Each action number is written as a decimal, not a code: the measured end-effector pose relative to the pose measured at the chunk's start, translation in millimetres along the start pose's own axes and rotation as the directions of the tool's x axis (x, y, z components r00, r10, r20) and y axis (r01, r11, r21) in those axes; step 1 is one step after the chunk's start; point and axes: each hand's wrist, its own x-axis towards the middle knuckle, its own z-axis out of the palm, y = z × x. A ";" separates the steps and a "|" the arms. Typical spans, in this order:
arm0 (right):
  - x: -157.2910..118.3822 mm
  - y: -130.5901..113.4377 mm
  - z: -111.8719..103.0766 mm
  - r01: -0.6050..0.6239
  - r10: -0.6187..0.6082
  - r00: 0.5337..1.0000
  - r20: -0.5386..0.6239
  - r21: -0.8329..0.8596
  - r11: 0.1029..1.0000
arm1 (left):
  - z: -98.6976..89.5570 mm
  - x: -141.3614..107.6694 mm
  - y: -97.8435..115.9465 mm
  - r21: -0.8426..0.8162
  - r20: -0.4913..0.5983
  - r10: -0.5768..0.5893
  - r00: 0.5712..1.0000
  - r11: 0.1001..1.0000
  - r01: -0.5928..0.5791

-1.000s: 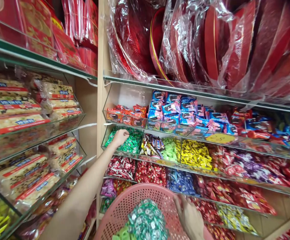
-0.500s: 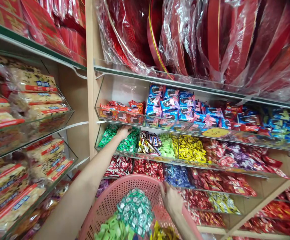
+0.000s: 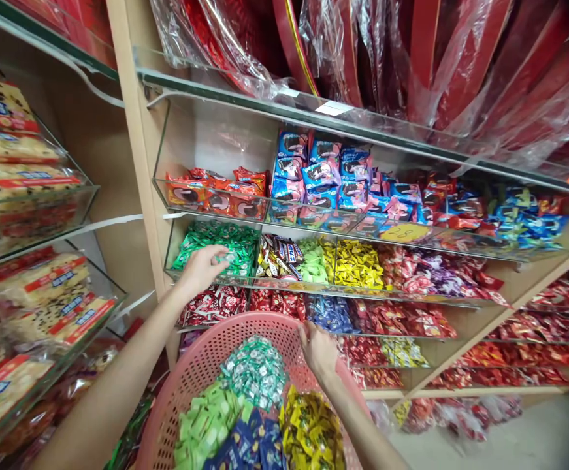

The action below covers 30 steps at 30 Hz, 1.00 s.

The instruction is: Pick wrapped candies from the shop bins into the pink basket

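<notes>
My left hand (image 3: 208, 269) is at the front of the bin of green-wrapped candies (image 3: 235, 243), its thumb and fingers curled around a few green candies. My right hand (image 3: 319, 349) grips the far right rim of the pink perforated basket (image 3: 191, 372). Inside the basket are separate piles: teal-and-white candies (image 3: 255, 371), light green packets (image 3: 208, 424), dark blue packets (image 3: 249, 447) and yellow packets (image 3: 312, 431).
Glass shelf edges (image 3: 215, 279) run across in front of the bins. Blue-and-pink packets (image 3: 321, 171) fill the shelf above. Wrapped cakes (image 3: 63, 294) stand on the left shelves. A wooden upright (image 3: 140, 150) lies left of the green bin.
My left hand has drawn back from inside the green candies toward the bin's front edge. The view has shifted, and more of the basket's contents shows. My right hand stays on the rim.
</notes>
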 end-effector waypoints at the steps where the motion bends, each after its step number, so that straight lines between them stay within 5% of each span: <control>1: 0.8 -1.3 -0.2 0.002 -0.002 1.000 0.009 -0.002 1.000 | 1.6 -13.9 1.9 -0.056 0.043 0.031 0.999 0.998 -0.029; 6: 3.4 -6.1 0.6 0.010 -0.009 0.999 0.048 -0.022 1.000 | 12.5 -55.9 8.1 -0.129 0.099 0.196 0.976 0.975 -0.182; 11: 5.1 -1.7 2.3 0.006 -0.005 0.999 0.045 -0.020 1.000 | 23.9 -76.1 9.8 -0.114 0.200 0.181 0.963 0.980 -0.161; 15: 6.0 3.6 1.2 -0.017 0.017 1.000 0.026 -0.021 1.000 | 44.9 -93.4 10.1 -0.032 0.481 0.097 0.871 0.995 -0.093; 18: 5.8 6.6 0.4 -0.038 0.038 0.999 0.025 -0.018 0.999 | 60.7 -100.0 16.0 0.135 0.588 -0.002 0.809 0.986 -0.095; 25: 4.5 16.3 4.9 -0.037 0.038 0.999 0.035 -0.026 0.999 | 96.4 -108.8 41.8 0.311 0.635 -0.013 0.773 0.920 -0.240; 30: 5.2 22.8 8.8 -0.029 0.031 0.998 0.055 -0.024 0.999 | 124.6 -123.1 35.6 0.357 0.630 -0.005 0.777 0.890 -0.283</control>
